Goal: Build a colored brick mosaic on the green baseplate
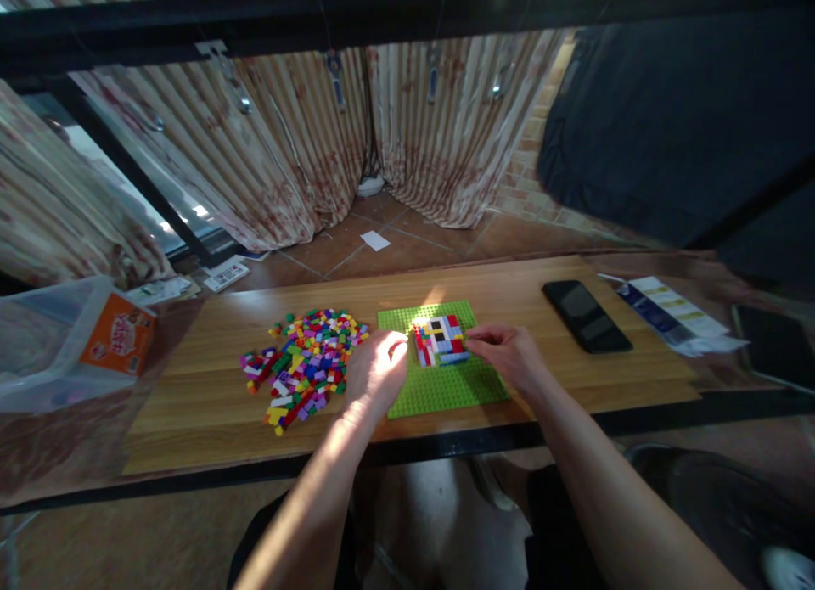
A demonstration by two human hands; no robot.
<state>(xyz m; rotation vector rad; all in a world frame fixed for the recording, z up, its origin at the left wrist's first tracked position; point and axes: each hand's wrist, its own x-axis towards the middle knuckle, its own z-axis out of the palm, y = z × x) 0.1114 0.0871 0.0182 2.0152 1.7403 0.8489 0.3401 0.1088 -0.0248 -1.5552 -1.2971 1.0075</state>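
Note:
A green studded baseplate [420,395] lies on the wooden tabletop, with a low block of red, white, blue and yellow toy bricks [439,341] built near its middle. Just left of that block, over the plate's left edge, is my left hand [377,368], its fingers curled together in bright sunlight. On the opposite side my right hand [509,352] has thumb and forefinger pinched close to the block's right edge. Whatever either hand's fingertips may hold is too small to make out. A pile of loose multicoloured bricks [311,356] spreads left of my left hand.
A black phone [586,316] lies on the table to the right, with printed papers [675,314] beyond it. At far left stands a clear plastic bin [47,344] with an orange label. A dark bar [458,443] runs along the table's near edge.

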